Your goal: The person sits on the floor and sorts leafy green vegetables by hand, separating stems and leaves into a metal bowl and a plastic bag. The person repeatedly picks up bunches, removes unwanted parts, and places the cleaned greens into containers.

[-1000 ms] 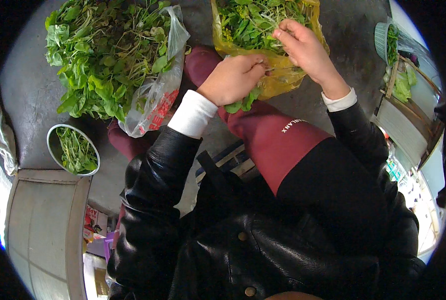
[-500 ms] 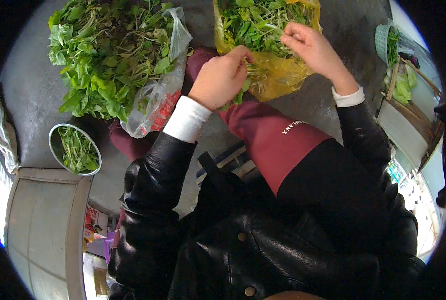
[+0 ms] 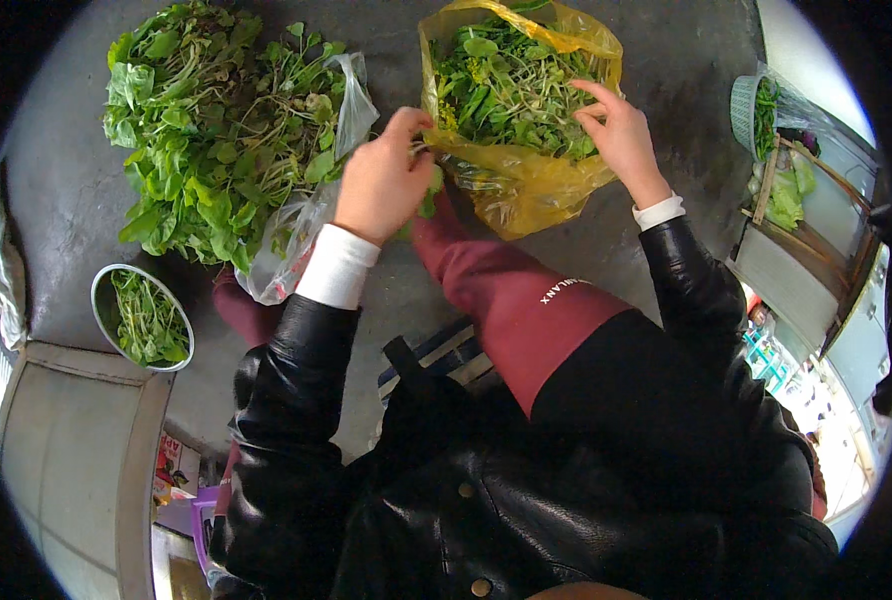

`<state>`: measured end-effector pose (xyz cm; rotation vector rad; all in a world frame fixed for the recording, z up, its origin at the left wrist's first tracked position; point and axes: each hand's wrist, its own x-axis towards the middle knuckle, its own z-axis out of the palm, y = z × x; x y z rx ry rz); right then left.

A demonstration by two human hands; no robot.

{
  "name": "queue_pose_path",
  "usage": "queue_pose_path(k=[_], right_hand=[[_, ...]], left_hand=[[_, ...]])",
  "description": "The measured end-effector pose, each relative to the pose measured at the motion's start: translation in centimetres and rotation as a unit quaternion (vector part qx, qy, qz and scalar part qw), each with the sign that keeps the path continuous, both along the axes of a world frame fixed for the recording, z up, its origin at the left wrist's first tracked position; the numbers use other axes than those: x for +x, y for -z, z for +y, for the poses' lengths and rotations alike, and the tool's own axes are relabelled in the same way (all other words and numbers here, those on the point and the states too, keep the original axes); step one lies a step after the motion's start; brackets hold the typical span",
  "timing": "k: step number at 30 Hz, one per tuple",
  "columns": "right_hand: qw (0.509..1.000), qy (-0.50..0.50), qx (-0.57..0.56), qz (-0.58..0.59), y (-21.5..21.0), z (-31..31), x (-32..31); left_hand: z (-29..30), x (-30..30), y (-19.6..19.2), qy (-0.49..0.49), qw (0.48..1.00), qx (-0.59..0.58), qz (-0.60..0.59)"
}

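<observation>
Soft light is reaching both hands at moderate brightness. Far right of the right hand (image 3: 618, 138), the picture is washing out to white near the rim; a narrower strip is burning out far left of the left hand (image 3: 381, 182). Highlights are glinting on the jacket (image 3: 566, 520) below the hands and the yellow bag (image 3: 531, 190) between them. Lens distortion is bending the cabinet (image 3: 76, 450) below-left of the left hand. Blackness is filling the corners.
</observation>
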<state>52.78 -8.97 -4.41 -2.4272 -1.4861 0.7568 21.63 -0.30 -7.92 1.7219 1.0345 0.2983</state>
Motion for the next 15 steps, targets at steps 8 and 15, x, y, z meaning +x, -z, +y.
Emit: queue_pose_path(k=[8,15], right_hand=[[0.952,-0.16,0.122,-0.232,-0.4,0.6,-0.7],[0.966,-0.16,0.16,-0.125,-0.6,2.5,-3.7]], left_hand=[[1.8,-4.3,2.8,0.074,0.971,0.064,0.22],[1.5,-1.2,5.8,0.079,0.95,0.111,0.281]])
